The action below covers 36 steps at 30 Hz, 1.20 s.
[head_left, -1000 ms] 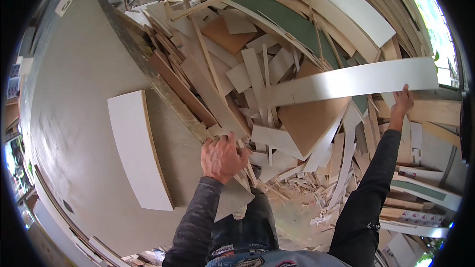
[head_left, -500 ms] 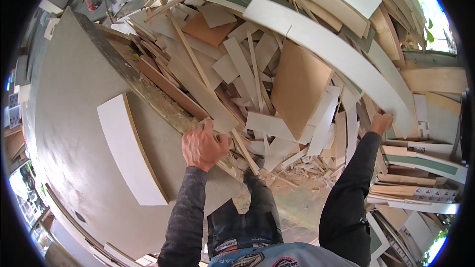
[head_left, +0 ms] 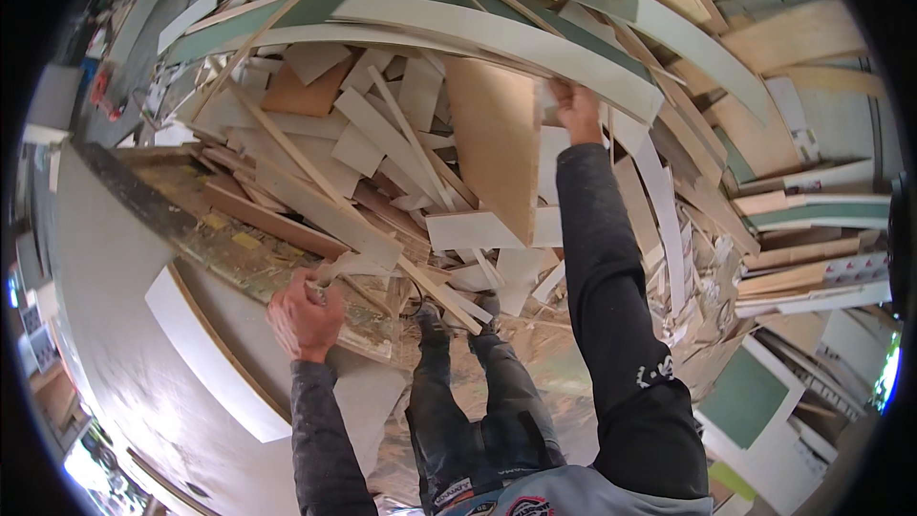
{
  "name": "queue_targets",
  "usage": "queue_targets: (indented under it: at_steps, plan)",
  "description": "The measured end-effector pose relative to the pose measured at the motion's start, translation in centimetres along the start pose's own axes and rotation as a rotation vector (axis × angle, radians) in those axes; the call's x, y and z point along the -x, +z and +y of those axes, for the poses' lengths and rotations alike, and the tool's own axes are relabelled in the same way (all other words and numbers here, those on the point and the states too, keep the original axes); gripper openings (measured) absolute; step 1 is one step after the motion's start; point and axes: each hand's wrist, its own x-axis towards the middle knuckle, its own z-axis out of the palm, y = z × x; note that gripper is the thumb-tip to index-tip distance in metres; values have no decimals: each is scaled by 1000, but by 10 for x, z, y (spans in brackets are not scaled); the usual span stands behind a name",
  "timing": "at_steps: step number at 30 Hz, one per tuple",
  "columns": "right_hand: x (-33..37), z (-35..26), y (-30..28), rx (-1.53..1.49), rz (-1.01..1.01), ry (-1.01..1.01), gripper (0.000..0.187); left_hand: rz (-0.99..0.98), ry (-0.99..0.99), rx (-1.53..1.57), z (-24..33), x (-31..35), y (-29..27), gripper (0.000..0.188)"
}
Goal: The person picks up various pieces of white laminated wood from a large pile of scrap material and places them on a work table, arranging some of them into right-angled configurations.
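My right hand (head_left: pixel 576 113) reaches far over the scrap pile, its fingers closed on the near edge of a long, white, slightly curved board (head_left: pixel 497 36). That board lies across the far side of the heap, against a green strip (head_left: pixel 306 11). Beside the near edge of the grey table (head_left: pixel 105 268), my left hand (head_left: pixel 306 315) is closed; what its fingers hold, if anything, I cannot make out. A shorter white board (head_left: pixel 212 354) with a tan edge rests on the table next to it.
Wood and board offcuts fill the middle, among them a large tan panel (head_left: pixel 492 143) and a thin wooden strip (head_left: pixel 296 158). Stacked boards (head_left: pixel 812 272) stand on the right. My feet (head_left: pixel 435 325) are at the heap's near edge, among debris.
My right hand has moved left and farther out with the long white board, which now lies lower across the far pile. My left hand has stayed closed by the table edge.
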Motion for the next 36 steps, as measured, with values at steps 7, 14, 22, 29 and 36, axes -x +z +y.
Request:
queue_targets:
  at_steps: [7,14,22,29,36]
  plan:
    - [67,44,-139,457,90,61,27,79,67,29,-1,0,7,14]
    - [70,100,-314,1451,417,-62,63,114,125,16,-18,-1,14,14]
    - [36,96,-286,1637,312,147,100,60,2,53,-21,-1,17,15]
    - [34,61,-335,1153,15,-6,91,52,79,43,-23,-10,27,14]
    - [187,78,-211,1029,-164,-166,46,59,25,58,-31,-3,24,14]
